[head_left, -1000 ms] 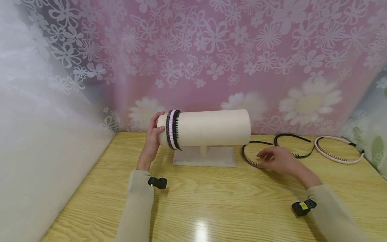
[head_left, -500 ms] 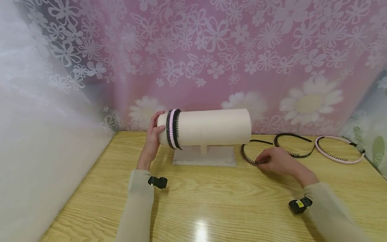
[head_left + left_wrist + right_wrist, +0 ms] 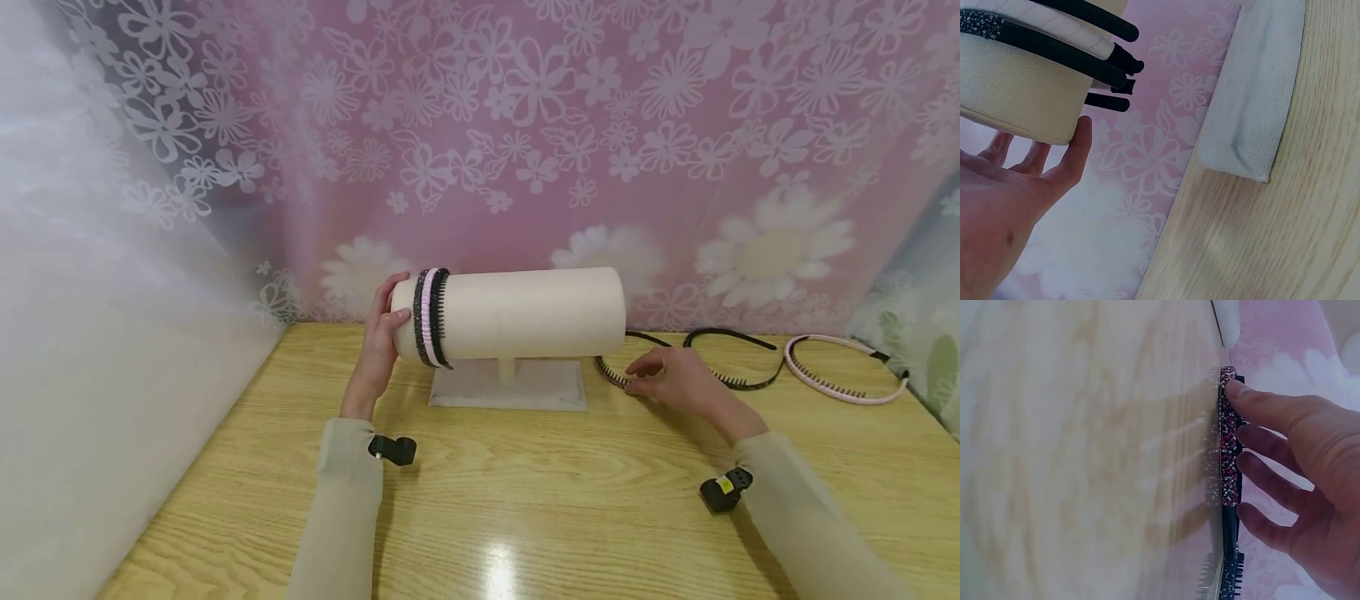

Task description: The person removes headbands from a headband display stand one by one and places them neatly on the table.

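Observation:
My left hand [image 3: 378, 346] grips the left end of a cream, roll-shaped headband stand [image 3: 532, 312], thumb at the front and fingers over the top. Around the roll near that hand sit a glittery dark headband [image 3: 420, 321], a pink headband [image 3: 427, 321] and a black toothed headband [image 3: 440, 321], side by side. To the right of the stand, my right hand [image 3: 686, 383] pinches a rhinestone headband [image 3: 1229, 444] on the table. In the right wrist view, the thumb lies against its red and silver stones, with the fingers along its toothed side. Part of that headband hides behind the roll.
On the table [image 3: 465, 492] at the right lie a black headband [image 3: 731, 332] and a pink toothed headband [image 3: 843, 396]. The stand's grey base [image 3: 510, 396] rests near the back edge. A floral curtain [image 3: 480, 125] hangs behind.
My right hand has closed its fingers on the rhinestone headband and moved a little left and back, shifting the headband slightly toward the stand. The left hand keeps its hold on the stand.

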Demonstrator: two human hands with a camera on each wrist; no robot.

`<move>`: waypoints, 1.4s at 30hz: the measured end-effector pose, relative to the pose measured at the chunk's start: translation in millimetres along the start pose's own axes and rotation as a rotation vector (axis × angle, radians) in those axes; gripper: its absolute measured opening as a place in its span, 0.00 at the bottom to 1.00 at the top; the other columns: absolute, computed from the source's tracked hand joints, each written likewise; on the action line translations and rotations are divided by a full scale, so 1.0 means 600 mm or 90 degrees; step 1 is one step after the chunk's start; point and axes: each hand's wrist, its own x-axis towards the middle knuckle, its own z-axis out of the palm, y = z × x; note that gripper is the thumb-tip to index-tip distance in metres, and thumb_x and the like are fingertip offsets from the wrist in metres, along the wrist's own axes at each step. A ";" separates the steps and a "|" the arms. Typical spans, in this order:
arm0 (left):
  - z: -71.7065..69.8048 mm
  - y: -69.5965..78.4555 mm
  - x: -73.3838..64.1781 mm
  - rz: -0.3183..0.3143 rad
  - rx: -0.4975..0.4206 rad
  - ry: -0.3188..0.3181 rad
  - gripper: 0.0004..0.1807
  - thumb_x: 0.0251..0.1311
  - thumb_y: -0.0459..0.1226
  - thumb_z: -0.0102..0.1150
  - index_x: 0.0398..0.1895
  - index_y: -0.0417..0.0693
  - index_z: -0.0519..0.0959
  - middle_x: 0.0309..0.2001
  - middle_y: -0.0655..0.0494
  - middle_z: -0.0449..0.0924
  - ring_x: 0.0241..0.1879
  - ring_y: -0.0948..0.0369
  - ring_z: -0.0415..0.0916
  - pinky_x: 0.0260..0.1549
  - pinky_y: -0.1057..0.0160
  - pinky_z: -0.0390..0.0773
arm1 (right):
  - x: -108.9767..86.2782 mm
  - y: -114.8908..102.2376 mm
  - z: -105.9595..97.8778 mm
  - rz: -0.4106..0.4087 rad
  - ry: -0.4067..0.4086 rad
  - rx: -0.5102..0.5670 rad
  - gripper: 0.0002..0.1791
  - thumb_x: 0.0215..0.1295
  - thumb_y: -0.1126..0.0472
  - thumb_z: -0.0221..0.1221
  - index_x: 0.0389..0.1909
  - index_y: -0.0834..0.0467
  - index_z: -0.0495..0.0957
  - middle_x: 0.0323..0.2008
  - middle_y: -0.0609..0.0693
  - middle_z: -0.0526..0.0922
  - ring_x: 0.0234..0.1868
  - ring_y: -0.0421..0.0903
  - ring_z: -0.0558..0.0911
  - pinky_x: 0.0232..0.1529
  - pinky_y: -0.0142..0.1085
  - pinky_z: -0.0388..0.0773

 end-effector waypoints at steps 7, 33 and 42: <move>0.001 0.003 0.001 0.003 0.003 -0.001 0.31 0.67 0.44 0.46 0.75 0.62 0.61 0.68 0.59 0.68 0.59 0.57 0.70 0.50 0.63 0.77 | 0.001 -0.002 -0.004 0.002 -0.001 -0.013 0.14 0.61 0.56 0.71 0.45 0.60 0.88 0.40 0.55 0.89 0.41 0.52 0.86 0.42 0.49 0.82; 0.001 0.004 -0.001 -0.009 0.004 0.000 0.32 0.68 0.43 0.44 0.77 0.58 0.59 0.69 0.62 0.67 0.61 0.58 0.69 0.51 0.63 0.76 | -0.060 -0.053 -0.085 -0.073 0.184 0.005 0.23 0.68 0.54 0.65 0.61 0.60 0.81 0.57 0.65 0.84 0.57 0.65 0.81 0.49 0.54 0.81; -0.001 0.002 -0.001 -0.016 0.014 0.002 0.32 0.68 0.43 0.43 0.76 0.60 0.60 0.72 0.58 0.65 0.62 0.56 0.68 0.53 0.62 0.75 | -0.067 -0.081 -0.109 -0.084 0.227 0.032 0.31 0.64 0.56 0.69 0.69 0.47 0.75 0.62 0.59 0.82 0.56 0.60 0.81 0.50 0.22 0.70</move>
